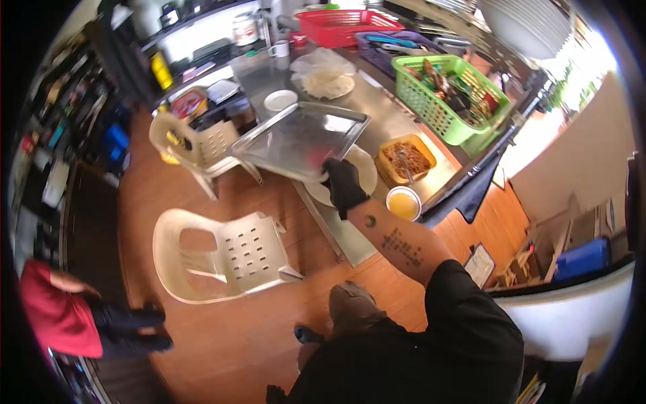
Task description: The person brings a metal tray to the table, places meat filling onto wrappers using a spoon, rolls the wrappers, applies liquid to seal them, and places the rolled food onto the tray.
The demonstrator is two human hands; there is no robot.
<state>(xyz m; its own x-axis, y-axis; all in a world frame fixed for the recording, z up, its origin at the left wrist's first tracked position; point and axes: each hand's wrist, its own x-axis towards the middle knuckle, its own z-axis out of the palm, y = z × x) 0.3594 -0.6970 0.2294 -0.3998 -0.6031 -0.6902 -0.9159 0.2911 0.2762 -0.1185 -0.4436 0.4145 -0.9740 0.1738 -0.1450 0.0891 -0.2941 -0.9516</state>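
Note:
My right hand point(344, 188), in a black glove, grips the near corner of a shiny metal baking tray point(296, 138). The tray hangs tilted over the table's left edge and partly covers a pale round sheet, perhaps dough point(363, 172). Just right of my hand stand a white bowl of yellow liquid point(404, 203) and a yellow container point(432, 161) of reddish-brown filling with a spoon point(406, 163) in it. At the bottom edge a small dark shape point(274, 394) may be my gloved left hand; its fingers cannot be made out.
On the metal table point(377, 111) are a white plate point(280, 100), thin flat rounds in plastic point(323, 74), a green basket point(431, 108) of packets and a red basket point(343, 27). Two plastic chairs point(249, 252) stand to the left. A person in red point(64, 316) is at far left.

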